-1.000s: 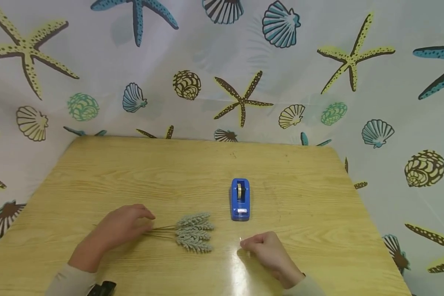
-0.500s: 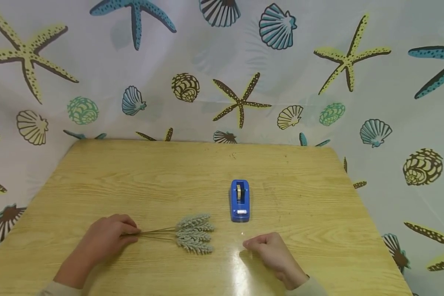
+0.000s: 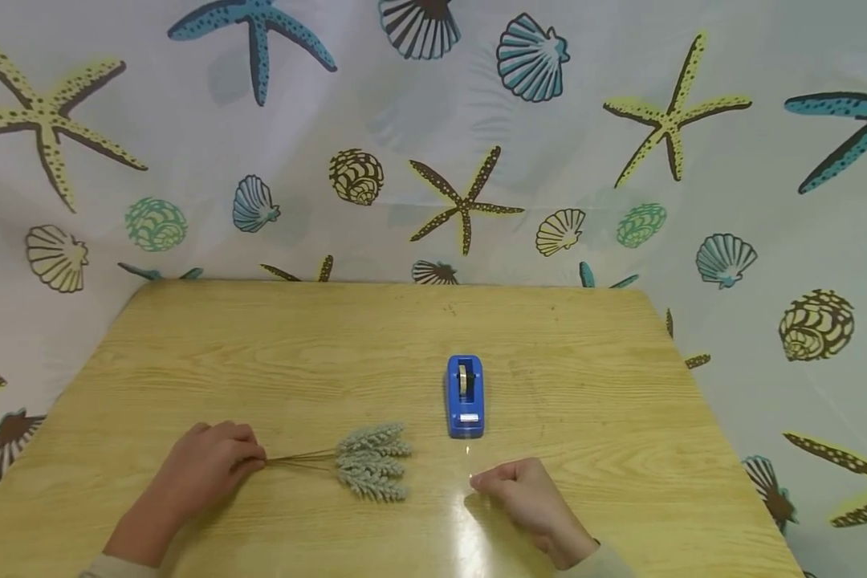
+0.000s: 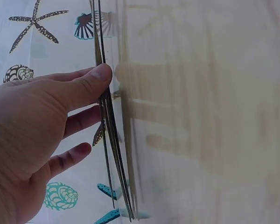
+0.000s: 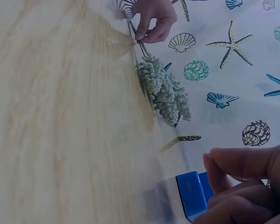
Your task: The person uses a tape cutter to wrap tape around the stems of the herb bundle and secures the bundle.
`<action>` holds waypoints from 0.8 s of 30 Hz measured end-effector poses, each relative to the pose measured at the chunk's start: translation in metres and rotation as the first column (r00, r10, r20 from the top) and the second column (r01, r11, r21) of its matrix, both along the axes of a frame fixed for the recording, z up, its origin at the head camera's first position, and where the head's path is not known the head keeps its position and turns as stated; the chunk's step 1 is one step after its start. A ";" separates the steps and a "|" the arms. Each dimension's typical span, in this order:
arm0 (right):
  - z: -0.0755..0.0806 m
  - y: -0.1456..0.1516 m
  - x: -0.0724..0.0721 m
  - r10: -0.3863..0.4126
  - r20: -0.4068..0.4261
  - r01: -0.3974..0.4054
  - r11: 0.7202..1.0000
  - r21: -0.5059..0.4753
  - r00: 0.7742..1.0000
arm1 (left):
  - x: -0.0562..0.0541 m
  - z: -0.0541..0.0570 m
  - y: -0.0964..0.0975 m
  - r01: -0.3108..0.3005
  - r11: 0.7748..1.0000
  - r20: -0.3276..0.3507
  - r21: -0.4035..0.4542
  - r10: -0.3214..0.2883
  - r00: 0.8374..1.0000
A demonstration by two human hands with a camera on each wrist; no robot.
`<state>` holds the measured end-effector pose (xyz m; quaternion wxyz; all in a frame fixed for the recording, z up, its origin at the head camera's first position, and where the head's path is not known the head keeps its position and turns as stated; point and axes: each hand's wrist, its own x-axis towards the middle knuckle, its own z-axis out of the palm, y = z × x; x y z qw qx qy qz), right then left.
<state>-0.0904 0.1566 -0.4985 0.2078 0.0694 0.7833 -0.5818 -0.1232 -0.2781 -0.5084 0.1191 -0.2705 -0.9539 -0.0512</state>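
Stems (image 4: 106, 103) pinched by left hand (image 3: 213, 459), clear tape (image 3: 467, 450) by right hand (image 3: 527, 502), both angled inward

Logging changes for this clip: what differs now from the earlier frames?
The left hand has shifted left, away from the flower heads, and now pinches the stems; a second ago it was not pinching them. The right hand stays near the blue tape dispenser; whether it holds anything is unclear. Flower heads and dispenser stayed put.

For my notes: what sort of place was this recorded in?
Probably an indoor tabletop work area, perhaps set up for filming: a wood-grain table, a backdrop printed with starfish and shells around it, and a blue tape dispenser beside grey-green sprigs.
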 end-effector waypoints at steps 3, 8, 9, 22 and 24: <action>0.000 0.000 0.000 -0.011 0.018 0.011 1.000 -0.011 1.000 | 0.001 -0.001 -0.002 0.010 1.000 -0.017 0.009 -0.010 1.000; 0.000 -0.001 -0.001 -0.006 0.024 0.007 1.000 -0.026 1.000 | 0.004 -0.002 -0.001 0.071 0.991 -0.073 0.111 -0.063 0.995; 0.000 -0.001 -0.001 -0.003 0.021 0.003 1.000 -0.031 1.000 | 0.004 -0.002 0.000 0.091 0.986 -0.092 0.136 -0.079 0.993; 0.007 0.005 -0.002 -0.015 0.070 0.025 0.991 -0.131 0.997 | -0.002 -0.006 0.020 0.238 0.911 -0.146 0.337 -0.200 0.969; 0.007 0.006 -0.002 -0.017 0.076 0.028 0.988 -0.153 0.997 | -0.003 -0.007 0.023 0.253 0.897 -0.139 0.362 -0.217 0.966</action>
